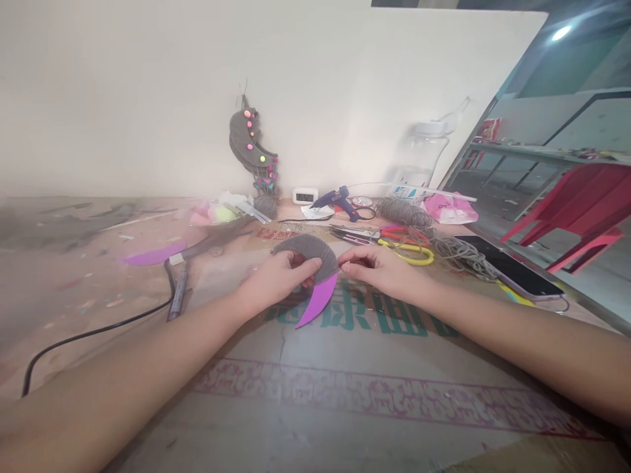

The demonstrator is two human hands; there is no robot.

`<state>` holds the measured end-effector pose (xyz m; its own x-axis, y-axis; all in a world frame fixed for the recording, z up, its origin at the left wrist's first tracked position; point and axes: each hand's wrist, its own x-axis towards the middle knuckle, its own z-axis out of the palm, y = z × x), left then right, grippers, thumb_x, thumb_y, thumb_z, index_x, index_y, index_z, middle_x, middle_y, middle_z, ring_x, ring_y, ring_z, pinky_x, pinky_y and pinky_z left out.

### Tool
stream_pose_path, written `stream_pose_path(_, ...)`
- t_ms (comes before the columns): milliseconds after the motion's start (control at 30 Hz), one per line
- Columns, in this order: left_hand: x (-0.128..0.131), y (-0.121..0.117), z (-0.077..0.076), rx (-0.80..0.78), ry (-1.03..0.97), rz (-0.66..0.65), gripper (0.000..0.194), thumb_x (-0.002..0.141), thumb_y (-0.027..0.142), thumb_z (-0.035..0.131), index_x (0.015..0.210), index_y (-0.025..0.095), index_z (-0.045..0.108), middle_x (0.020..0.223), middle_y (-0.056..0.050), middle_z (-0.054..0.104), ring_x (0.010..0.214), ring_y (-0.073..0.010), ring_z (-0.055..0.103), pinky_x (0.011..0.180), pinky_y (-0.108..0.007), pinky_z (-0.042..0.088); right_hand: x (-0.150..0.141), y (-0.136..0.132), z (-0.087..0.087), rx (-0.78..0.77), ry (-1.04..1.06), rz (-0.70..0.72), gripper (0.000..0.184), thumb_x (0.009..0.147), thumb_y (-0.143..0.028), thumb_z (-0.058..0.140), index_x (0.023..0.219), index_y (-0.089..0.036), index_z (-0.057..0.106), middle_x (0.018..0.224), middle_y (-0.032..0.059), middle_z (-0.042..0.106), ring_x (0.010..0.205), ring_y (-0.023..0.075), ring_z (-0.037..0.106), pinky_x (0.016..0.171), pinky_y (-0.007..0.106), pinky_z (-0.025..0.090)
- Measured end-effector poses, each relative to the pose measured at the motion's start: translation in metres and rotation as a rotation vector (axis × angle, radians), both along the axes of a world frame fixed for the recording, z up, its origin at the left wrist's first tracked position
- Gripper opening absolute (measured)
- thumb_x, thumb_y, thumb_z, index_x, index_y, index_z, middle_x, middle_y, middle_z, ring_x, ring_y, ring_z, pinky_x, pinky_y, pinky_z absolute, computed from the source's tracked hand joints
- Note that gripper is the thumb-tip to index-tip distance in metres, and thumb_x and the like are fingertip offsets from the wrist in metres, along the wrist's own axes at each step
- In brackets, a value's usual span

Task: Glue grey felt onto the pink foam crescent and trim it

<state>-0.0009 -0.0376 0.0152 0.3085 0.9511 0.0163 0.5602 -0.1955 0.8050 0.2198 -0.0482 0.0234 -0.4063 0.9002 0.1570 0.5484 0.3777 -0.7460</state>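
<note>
A purple crescent [319,301], its upper part wound with grey yarn [315,249], is held above the cardboard. My left hand [283,276] is closed on the wrapped part, thumb in front. At the crescent's right edge, where the winding meets bare purple, my right hand [372,266] pinches the grey yarn; the strand itself is too fine to see clearly. Just behind my right hand lie scissors with yellow handles [419,255] and a red-handled tool [394,234]. A loose grey yarn bundle [463,255] lies right of them.
Printed cardboard [296,420] covers the table. Behind stand a blue glue gun [340,199], a small white clock [305,196] and a clear jar [419,157]. A decorated grey crescent [246,141] hangs on the wall. A phone [513,268] lies right; another purple piece [155,254] and black cable [93,334] lie left.
</note>
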Motion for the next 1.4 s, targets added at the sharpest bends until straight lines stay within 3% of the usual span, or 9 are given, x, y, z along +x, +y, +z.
stream_pose_path(100,0.0003,0.0,0.0002,-0.001,0.007,-0.011,0.047,0.077,0.062,0.05,0.067,0.018,0.065,0.071,-0.004,0.07,0.062,-0.0177,0.059,0.057,-0.028,0.038,0.0008,0.0,0.0014,-0.026,0.008,0.047,0.032,0.087,-0.041,0.05,0.096,-0.016,0.068,0.087,0.0038,0.066,0.072,0.0143,0.054,0.066,0.027,0.04)
stream_pose_path(300,0.0009,0.0007,-0.0015,-0.008,0.005,-0.059,0.047,0.078,0.062,0.051,0.064,0.018,0.062,0.068,-0.005,0.067,0.061,-0.0174,0.057,0.058,-0.029,0.038,-0.0033,-0.0032,0.0008,-0.048,0.047,0.002,0.028,0.083,-0.041,0.056,0.085,-0.016,0.069,0.078,0.002,0.063,0.07,0.0138,0.053,0.064,0.026,0.04)
stream_pose_path(600,0.0045,-0.0063,0.0009,0.195,0.09,-0.125,0.047,0.079,0.064,0.048,0.075,0.018,0.059,0.07,0.0,0.055,0.066,-0.0161,0.049,0.058,-0.027,0.035,-0.0055,-0.0086,0.0029,-0.019,0.115,-0.107,0.024,0.083,-0.036,0.055,0.081,-0.016,0.068,0.056,-0.0055,0.044,0.051,0.0074,0.035,0.053,0.023,0.031)
stream_pose_path(867,0.0056,-0.0065,-0.0015,0.115,0.079,-0.138,0.041,0.074,0.06,0.057,0.074,0.019,0.056,0.073,0.0,0.058,0.064,-0.0158,0.051,0.055,-0.026,0.035,-0.0072,-0.009,0.0032,-0.006,0.111,-0.107,0.026,0.083,-0.037,0.055,0.082,-0.015,0.069,0.061,-0.0032,0.051,0.055,0.0091,0.041,0.055,0.024,0.033)
stream_pose_path(1067,0.0043,-0.0044,-0.0014,0.125,0.052,-0.187,0.041,0.078,0.06,0.052,0.076,0.019,0.056,0.073,-0.001,0.057,0.066,-0.0164,0.051,0.058,-0.028,0.036,-0.0068,-0.0074,0.0029,0.042,0.091,-0.086,0.024,0.084,-0.035,0.054,0.083,-0.016,0.069,0.072,-0.0003,0.06,0.062,0.01,0.047,0.058,0.024,0.036)
stream_pose_path(1200,0.0044,-0.0056,0.0011,0.171,0.024,-0.198,0.041,0.083,0.058,0.046,0.071,0.019,0.053,0.068,0.001,0.05,0.063,-0.0143,0.045,0.057,-0.027,0.033,-0.0062,-0.0068,0.002,0.055,0.077,-0.091,0.026,0.085,-0.038,0.053,0.083,-0.016,0.068,0.067,-0.0011,0.057,0.059,0.01,0.045,0.055,0.023,0.035)
stream_pose_path(1400,0.0056,-0.0048,-0.0001,0.101,-0.051,-0.188,0.038,0.083,0.055,0.047,0.077,0.018,0.057,0.072,0.001,0.052,0.067,-0.0147,0.047,0.061,-0.027,0.035,-0.0052,-0.0076,0.001,0.11,0.058,-0.014,0.029,0.089,-0.039,0.048,0.09,-0.017,0.067,0.077,0.0002,0.059,0.065,0.0112,0.046,0.06,0.024,0.035)
